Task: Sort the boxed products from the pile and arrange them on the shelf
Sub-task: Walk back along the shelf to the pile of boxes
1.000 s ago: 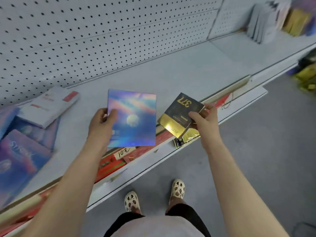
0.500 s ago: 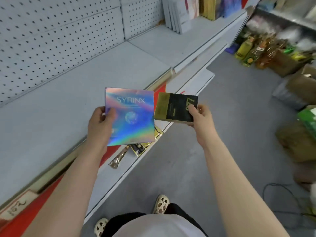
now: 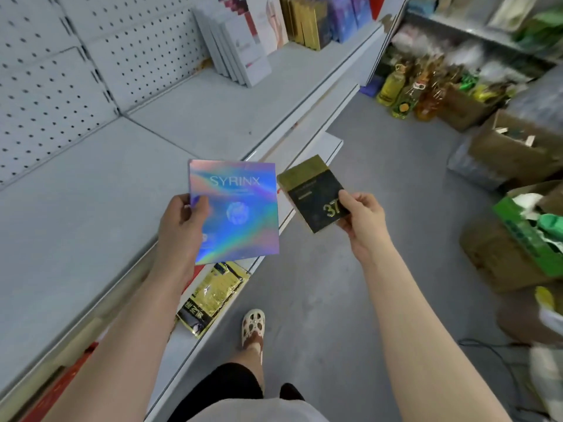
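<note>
My left hand [image 3: 181, 222] grips a flat holographic box [image 3: 240, 208] marked SYRINX by its left edge, over the front edge of the grey shelf [image 3: 91, 214]. My right hand [image 3: 361, 219] pinches the lower right corner of a black and gold box [image 3: 313, 193] marked 37, held out over the aisle floor. The two boxes almost touch. Further along the shelf, upright boxes stand in rows: white ones [image 3: 240, 47], gold ones [image 3: 304, 19] and blue ones [image 3: 344, 16].
A gold foil packet [image 3: 210, 296] lies on the lower ledge below the holographic box. Cardboard boxes [image 3: 511, 147], a green box [image 3: 530, 236] and oil bottles [image 3: 405, 92] crowd the floor on the right. A cable [image 3: 499, 354] runs across the floor.
I have turned and walked right along the shelf; the pile on the left has left the view and the upright rows have come closer. The black and gold box has been rotated in my right hand.
</note>
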A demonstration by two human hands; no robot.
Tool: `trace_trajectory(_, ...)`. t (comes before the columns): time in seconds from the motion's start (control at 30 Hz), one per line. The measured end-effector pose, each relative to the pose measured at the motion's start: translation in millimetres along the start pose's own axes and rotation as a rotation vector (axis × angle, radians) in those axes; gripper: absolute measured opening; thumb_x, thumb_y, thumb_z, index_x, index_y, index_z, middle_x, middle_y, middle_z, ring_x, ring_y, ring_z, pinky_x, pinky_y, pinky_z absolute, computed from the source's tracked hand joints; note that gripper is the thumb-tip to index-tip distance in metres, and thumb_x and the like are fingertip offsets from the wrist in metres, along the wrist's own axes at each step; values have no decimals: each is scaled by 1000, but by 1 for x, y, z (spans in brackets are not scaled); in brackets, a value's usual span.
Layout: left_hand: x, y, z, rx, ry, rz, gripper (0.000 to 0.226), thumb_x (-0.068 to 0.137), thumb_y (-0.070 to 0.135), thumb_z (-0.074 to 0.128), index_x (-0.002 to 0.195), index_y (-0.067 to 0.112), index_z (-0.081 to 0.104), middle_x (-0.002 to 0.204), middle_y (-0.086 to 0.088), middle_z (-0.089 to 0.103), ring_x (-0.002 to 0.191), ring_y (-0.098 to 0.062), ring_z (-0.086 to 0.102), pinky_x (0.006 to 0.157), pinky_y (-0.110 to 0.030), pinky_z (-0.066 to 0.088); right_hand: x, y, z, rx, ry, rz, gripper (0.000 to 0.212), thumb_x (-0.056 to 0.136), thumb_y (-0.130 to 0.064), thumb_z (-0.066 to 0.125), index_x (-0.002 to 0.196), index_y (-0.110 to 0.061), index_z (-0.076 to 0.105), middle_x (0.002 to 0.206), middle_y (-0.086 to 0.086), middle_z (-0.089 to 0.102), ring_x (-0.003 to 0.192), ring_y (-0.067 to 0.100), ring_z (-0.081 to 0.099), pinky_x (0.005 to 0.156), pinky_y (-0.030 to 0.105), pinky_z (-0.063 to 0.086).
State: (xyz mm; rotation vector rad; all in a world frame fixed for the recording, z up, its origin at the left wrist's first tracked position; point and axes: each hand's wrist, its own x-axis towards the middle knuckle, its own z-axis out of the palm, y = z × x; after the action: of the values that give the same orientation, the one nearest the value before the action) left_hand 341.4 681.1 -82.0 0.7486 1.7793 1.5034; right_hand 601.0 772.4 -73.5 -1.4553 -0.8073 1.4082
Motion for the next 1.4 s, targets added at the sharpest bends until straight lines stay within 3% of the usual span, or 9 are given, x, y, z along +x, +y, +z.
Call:
trace_trajectory(0.23,119,41,96,-2,-64,7,22,79,48,60,87,27,60,93,-4,67,85,-23,63,73,-40,50,120,-60,12,33,-153,-20,51,93,3,54,139,-19,45,98,7,60,79,13,70,83,39,58)
trace_trajectory(0.37,169,61,158,13,-125,10,25,79,48,59,92,27,61,100,-9,66,88,-23,62,71,-39,52,185,-94,12,175,-69,22,33,91,4,47,122,-5,56,88,4,70,73,16,69,78,38,57)
trace_trajectory(0.5,215,71,230,7,-151,26,12,84,42,58,86,30,59,94,-2,65,84,-21,61,69,-35,50,270,-116,-1,130,20,23,31,100,-25,48,118,-4,61,88,5,66,81,20,62,83,40,52)
trace_trajectory(0.63,260,80,308,8,-112,25,14,83,43,59,89,31,60,95,0,66,85,-20,63,71,-37,51,356,-149,-21,-3,-55,-58,18,98,-28,55,87,-13,57,69,-5,58,65,15,53,68,33,44)
trace_trajectory(0.7,283,86,345,-11,-63,32,13,83,41,60,88,29,60,95,-3,66,85,-21,62,70,-36,50,401,-170,-32,-63,-128,-113,17,92,-25,60,97,-10,59,80,4,57,70,20,52,68,36,43)
trace_trajectory(0.83,320,104,407,9,56,63,7,93,29,60,87,27,57,84,5,61,80,-17,57,67,-28,47,490,-221,-42,-153,-278,-226,54,95,-7,58,142,-27,40,118,10,60,91,23,67,72,37,55)
trace_trajectory(0.93,349,112,438,9,135,69,8,86,38,60,84,30,58,83,7,61,78,-16,58,71,-33,49,546,-264,-31,-246,-383,-203,86,94,-4,60,149,-53,15,132,0,52,107,25,67,83,42,59)
trace_trajectory(1.2,445,119,488,20,378,113,7,100,22,52,96,16,54,78,9,55,57,12,50,56,-8,40,680,-316,39,-458,-477,-458,37,93,-19,66,122,-30,46,110,3,64,100,18,65,70,23,52)
trace_trajectory(1.4,500,128,508,-54,484,30,16,98,32,50,84,28,53,93,1,61,89,-20,60,82,-42,50,755,-339,87,-697,-641,-534,36,92,-22,69,119,-31,47,115,1,62,100,18,64,86,26,55)
